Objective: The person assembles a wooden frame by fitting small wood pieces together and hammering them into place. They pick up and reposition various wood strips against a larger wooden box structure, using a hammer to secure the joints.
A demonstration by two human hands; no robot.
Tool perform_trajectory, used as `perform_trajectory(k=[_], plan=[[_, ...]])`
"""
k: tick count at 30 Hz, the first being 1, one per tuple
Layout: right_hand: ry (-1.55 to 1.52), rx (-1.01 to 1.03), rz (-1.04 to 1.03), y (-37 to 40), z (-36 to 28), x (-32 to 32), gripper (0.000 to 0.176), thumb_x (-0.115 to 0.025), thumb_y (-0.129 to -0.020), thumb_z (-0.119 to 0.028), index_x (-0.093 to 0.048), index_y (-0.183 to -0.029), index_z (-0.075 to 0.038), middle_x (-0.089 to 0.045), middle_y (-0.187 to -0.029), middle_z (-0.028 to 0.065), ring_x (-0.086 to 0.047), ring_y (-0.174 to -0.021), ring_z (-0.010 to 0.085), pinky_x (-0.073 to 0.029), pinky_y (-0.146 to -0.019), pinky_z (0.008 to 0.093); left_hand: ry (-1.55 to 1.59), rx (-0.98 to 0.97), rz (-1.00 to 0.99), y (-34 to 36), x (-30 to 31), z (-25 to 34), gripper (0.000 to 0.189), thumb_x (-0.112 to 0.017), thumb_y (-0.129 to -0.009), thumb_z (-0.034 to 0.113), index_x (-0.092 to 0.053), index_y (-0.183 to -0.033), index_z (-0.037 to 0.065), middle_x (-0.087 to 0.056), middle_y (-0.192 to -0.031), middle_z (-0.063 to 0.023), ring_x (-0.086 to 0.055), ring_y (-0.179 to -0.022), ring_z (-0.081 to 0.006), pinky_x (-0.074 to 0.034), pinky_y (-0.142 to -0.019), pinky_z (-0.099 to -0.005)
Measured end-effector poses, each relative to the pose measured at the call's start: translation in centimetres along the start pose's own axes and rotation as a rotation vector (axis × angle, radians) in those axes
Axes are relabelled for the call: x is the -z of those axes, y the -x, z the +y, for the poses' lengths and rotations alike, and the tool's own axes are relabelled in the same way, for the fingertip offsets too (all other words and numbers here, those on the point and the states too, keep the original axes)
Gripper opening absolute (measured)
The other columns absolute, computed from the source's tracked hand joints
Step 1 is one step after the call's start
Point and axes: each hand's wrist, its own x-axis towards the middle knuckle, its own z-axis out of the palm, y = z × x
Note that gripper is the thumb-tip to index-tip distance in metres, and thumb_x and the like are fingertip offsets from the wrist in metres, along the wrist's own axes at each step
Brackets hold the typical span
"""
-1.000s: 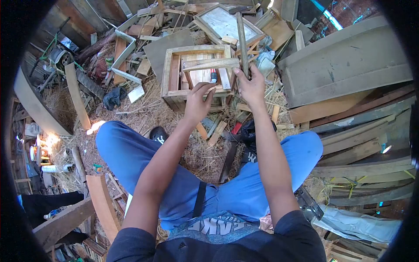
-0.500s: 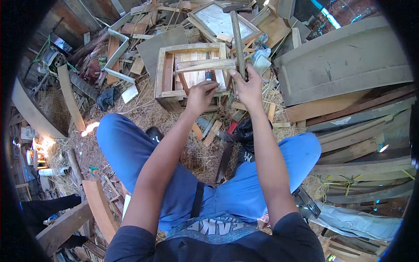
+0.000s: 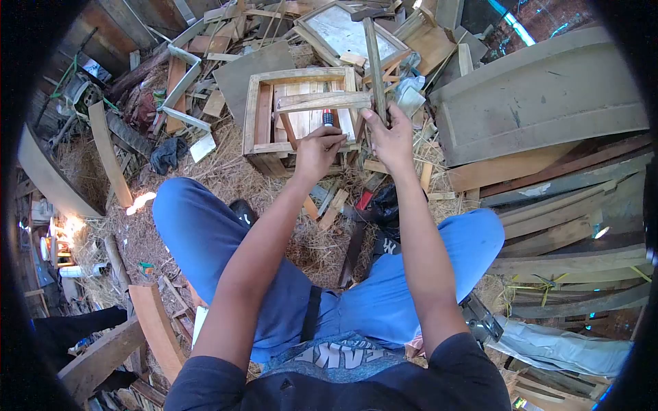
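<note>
A small wooden box-like frame (image 3: 252, 113) stands on the ground in front of me. A short wooden bar (image 3: 312, 103) lies across its opening, with a thin upright strip (image 3: 288, 131) beneath its left end. My left hand (image 3: 317, 154) is closed over the near edge of the frame, fingertips pinched; what they hold is too small to make out. Just beyond its fingers shows a dark checked cylinder (image 3: 327, 118) with some red on it. My right hand (image 3: 392, 140) grips the lower handle of a hammer (image 3: 374, 61), head pointing away, beside the bar's right end.
Wood scraps and a framed white panel (image 3: 349, 33) lie beyond the frame. A large grey board (image 3: 541, 96) and stacked planks (image 3: 569, 226) are at the right. Curved wooden pieces (image 3: 110, 154) stand at the left. Straw and offcuts (image 3: 334, 209) cover the ground between my legs.
My left hand has shifted very slightly at the frame's near edge. The hammer has moved a little to the right in my right hand; the frame stays put.
</note>
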Motion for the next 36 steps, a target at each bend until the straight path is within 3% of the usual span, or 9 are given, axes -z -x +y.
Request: perform_trajectory(k=[10, 15, 17, 19, 23, 27, 33, 35, 36], plan=[[0.037, 0.044, 0.032, 0.5, -0.4, 0.6, 0.031, -0.073, -0.094, -0.017, -0.069, -0.119, 0.002, -0.074, -0.104, 0.0092, -0.066, -0.093, 0.0129, -0.052, -0.088, 0.0297, -0.034, -0.030, 0.015, 0.2, -0.3, -0.5, 0.024, -0.073, -0.085, 0.003, -0.079, -0.108, 0.011, -0.074, -0.110, -0.0083, -0.073, -0.095, -0.0261, -0.058, -0.085, -0.0346], [0.160, 0.008, 0.142, 3.6, -2.7, 3.4, 0.029, -0.070, -0.098, -0.020, -0.069, -0.117, 0.001, -0.072, -0.095, 0.0066, -0.063, -0.086, 0.0110, -0.050, -0.081, 0.0266, -0.045, -0.034, 0.009, 0.2, -0.3, -0.6, 0.024, -0.073, -0.086, 0.004, -0.078, -0.108, 0.011, -0.074, -0.110, -0.0082, -0.073, -0.094, -0.0260, -0.058, -0.084, -0.0346], [0.238, -0.022, 0.162, 5.7, -2.9, 4.8, 0.027, -0.065, -0.100, -0.022, -0.070, -0.114, 0.001, -0.069, -0.086, 0.0048, -0.060, -0.079, 0.0091, -0.048, -0.073, 0.0255, -0.033, -0.022, 0.001, 0.2, -0.2, -0.6, 0.023, -0.073, -0.086, 0.004, -0.078, -0.108, 0.011, -0.073, -0.110, -0.0080, -0.073, -0.094, -0.0260, -0.058, -0.083, -0.0348], [0.234, -0.014, 0.149, 8.6, -2.6, 6.0, 0.026, -0.057, -0.106, -0.023, -0.065, -0.118, -0.001, -0.057, -0.068, -0.0008, -0.040, -0.047, 0.0012, -0.031, -0.042, 0.0205, -0.016, -0.004, -0.002, 0.3, -0.2, -0.6, 0.022, -0.073, -0.086, 0.006, -0.078, -0.107, 0.011, -0.074, -0.110, -0.0074, -0.073, -0.094, -0.0265, -0.058, -0.082, -0.0352], [0.249, -0.091, 0.118, 16.8, -0.3, 6.5, 0.028, -0.049, -0.108, -0.018, -0.063, -0.126, -0.001, -0.059, -0.069, -0.0009, -0.039, -0.048, 0.0007, -0.029, -0.043, 0.0198, -0.055, -0.060, 0.024, 0.2, -0.3, -0.8, 0.021, -0.073, -0.087, 0.007, -0.079, -0.107, 0.011, -0.073, -0.110, -0.0069, -0.072, -0.093, -0.0264, -0.058, -0.082, -0.0352], [0.333, -0.210, 0.048, 22.4, 1.2, 5.0, 0.031, -0.049, -0.108, -0.017, -0.060, -0.133, -0.001, -0.061, -0.071, -0.0008, -0.044, -0.056, 0.0018, -0.035, -0.050, 0.0213, -0.074, -0.070, 0.017, 0.2, -0.3, -1.0, 0.020, -0.073, -0.088, 0.009, -0.079, -0.107, 0.013, -0.073, -0.111, -0.0063, -0.072, -0.093, -0.0261, -0.058, -0.082, -0.0354], [0.411, -0.172, -0.020, 21.6, -0.1, 2.9, 0.040, -0.050, -0.106, -0.012, -0.054, -0.145, -0.006, -0.064, -0.074, 0.0026, -0.054, -0.066, 0.0074, -0.046, -0.062, 0.0262, -0.060, -0.067, 0.031, 0.3, -0.4, -1.0, 0.018, -0.073, -0.088, 0.012, -0.079, -0.105, 0.013, -0.073, -0.110, -0.0047, -0.072, -0.095, -0.0264, -0.058, -0.083, -0.0362], [0.397, -0.095, -0.031, 21.0, -0.2, 2.6, 0.048, -0.048, -0.104, -0.002, -0.048, -0.151, -0.010, -0.068, -0.083, 0.0142, -0.063, -0.067, 0.0163, -0.054, -0.069, 0.0315, -0.067, -0.078, 0.035, 0.2, -0.4, -1.1, 0.018, -0.073, -0.088, 0.012, -0.079, -0.105, 0.013, -0.073, -0.110, -0.0043, -0.072, -0.095, -0.0264, -0.058, -0.083, -0.0363], [0.399, -0.093, -0.033, 20.8, -0.2, 2.5, 0.048, -0.048, -0.104, -0.002, -0.048, -0.151, -0.010, -0.068, -0.083, 0.0142, -0.063, -0.067, 0.0163, -0.054, -0.069, 0.0315, -0.064, -0.081, 0.040, 0.3, -0.4, -1.2, 0.018, -0.074, -0.088, 0.012, -0.079, -0.105, 0.013, -0.073, -0.111, -0.0042, -0.072, -0.095, -0.0264, -0.058, -0.082, -0.0363]])
